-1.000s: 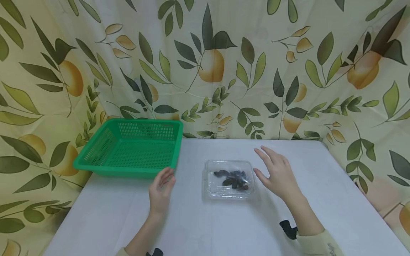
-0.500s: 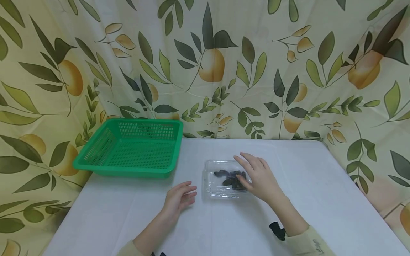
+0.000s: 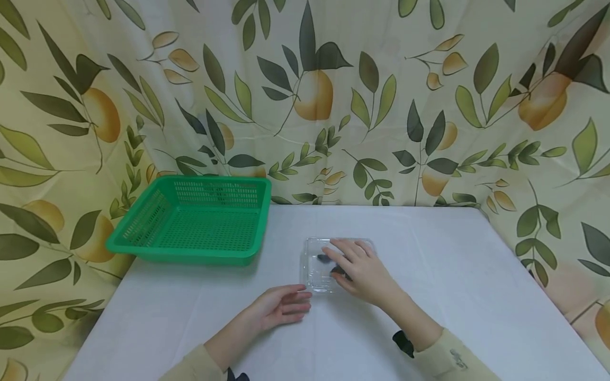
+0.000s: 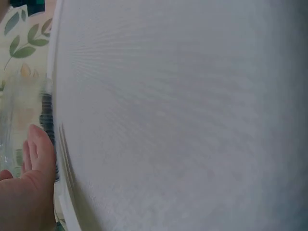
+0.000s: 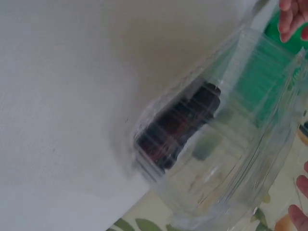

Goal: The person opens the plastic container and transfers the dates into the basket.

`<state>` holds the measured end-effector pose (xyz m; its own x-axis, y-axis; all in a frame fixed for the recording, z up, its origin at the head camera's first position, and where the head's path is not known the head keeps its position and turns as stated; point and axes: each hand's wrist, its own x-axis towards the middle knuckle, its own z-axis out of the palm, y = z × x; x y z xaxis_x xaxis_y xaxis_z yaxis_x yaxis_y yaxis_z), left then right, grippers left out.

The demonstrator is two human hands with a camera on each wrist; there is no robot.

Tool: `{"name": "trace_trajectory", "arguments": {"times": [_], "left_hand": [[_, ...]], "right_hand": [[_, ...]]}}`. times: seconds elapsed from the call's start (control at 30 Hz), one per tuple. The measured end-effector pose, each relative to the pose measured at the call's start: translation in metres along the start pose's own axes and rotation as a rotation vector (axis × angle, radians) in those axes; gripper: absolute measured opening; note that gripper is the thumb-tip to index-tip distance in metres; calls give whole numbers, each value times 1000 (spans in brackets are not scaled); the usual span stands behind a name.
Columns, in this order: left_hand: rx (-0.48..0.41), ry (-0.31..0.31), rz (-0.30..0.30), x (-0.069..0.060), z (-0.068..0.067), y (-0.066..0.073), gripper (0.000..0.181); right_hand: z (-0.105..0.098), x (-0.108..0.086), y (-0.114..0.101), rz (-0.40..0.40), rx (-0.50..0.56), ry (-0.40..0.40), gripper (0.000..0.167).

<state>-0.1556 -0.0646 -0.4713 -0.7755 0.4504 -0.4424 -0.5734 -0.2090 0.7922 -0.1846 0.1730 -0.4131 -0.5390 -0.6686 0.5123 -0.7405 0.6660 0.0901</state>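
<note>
A clear plastic box [image 3: 313,275] with several small dark pieces [image 5: 178,127] inside sits on the white-covered table. The pieces look reddish-brown to black, and their kind is unclear. My right hand [image 3: 364,272] is over the box's right part with its fingers spread, hiding much of it. Beside the front left corner is my left hand [image 3: 282,308], its fingers loosely extended. Whether either hand touches the plastic cannot be told. In the left wrist view, the left hand [image 4: 31,180] shows at the left edge near the blurred box.
To the back left stands a green perforated basket [image 3: 209,227] with nothing visible in it. A patterned curtain [image 3: 381,106] hangs behind and at the sides of the white table [image 3: 452,254].
My right hand has moved left and inward over the box. The left hand has come from near the basket toward the box's front left corner. Box and basket stay put.
</note>
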Motion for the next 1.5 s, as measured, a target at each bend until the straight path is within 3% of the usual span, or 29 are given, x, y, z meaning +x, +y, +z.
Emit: {"name": "trace_trajectory", "arguments": {"times": [0.37,0.53,1.17,1.5], "left_hand": [[52,-67,15,6,5,0,44],[43,-75,20,5,6,1,42],[49,-45,40,9,9,-4,36],[99,9,100,9,11,-5,38]], "right_hand": [[12,9,-16,-91,-18,-110,54],[18,11,-21,-142,-19,-111,52],[30,8,-24,-200,-74,-114,40],[32,9,-26,-204,-101,-102,39]]}}
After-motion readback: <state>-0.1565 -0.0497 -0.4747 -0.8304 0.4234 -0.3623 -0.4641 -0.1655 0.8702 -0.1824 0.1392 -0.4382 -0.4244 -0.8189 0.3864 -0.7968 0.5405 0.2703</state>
